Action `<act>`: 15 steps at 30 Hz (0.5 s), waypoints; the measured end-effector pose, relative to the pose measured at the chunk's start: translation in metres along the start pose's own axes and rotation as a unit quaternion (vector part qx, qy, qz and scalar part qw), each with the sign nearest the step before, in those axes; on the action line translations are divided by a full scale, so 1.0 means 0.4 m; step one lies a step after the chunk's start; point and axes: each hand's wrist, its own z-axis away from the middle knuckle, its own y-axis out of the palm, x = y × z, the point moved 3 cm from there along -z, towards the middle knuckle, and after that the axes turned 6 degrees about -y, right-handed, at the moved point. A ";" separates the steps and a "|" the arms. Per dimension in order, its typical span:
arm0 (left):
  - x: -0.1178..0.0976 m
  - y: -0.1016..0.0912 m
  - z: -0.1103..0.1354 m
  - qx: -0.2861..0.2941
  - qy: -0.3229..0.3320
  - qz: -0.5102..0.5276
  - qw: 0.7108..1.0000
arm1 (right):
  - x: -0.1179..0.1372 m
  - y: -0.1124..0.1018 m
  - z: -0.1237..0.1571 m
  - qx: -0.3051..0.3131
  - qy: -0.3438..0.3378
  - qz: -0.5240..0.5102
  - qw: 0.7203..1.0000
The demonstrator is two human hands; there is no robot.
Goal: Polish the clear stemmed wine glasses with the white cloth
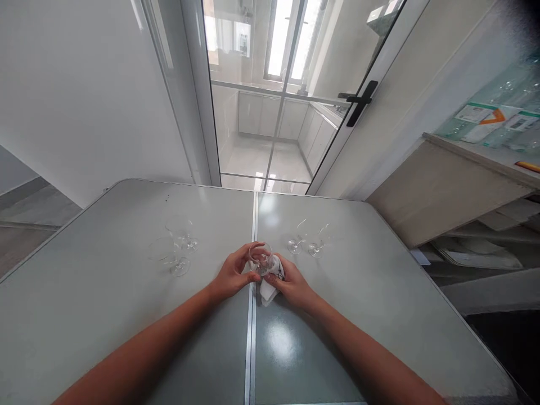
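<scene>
Cupping a glass (260,260), left hand (233,274) curls; right hand (294,283) grips cloth (268,291), apparently against it.

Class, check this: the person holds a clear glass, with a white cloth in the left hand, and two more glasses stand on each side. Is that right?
Not quite: the white cloth is in the right hand, not the left hand, as the head view shows. The held glass, left pair and right pair are as stated.

Bright light from window (279,45), glare on tabletop (105,304)
</scene>
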 end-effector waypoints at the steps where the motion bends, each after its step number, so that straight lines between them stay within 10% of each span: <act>1: -0.003 0.000 -0.001 0.004 -0.008 0.016 1.000 | 0.000 0.002 -0.002 0.024 0.014 -0.046 0.999; 5: -0.014 -0.001 -0.007 0.005 -0.025 0.076 0.997 | 0.003 0.006 -0.001 0.077 0.019 -0.091 0.993; 15: -0.023 -0.011 -0.019 -0.020 -0.022 0.059 0.998 | 0.008 0.006 0.016 -0.060 -0.121 0.288 0.948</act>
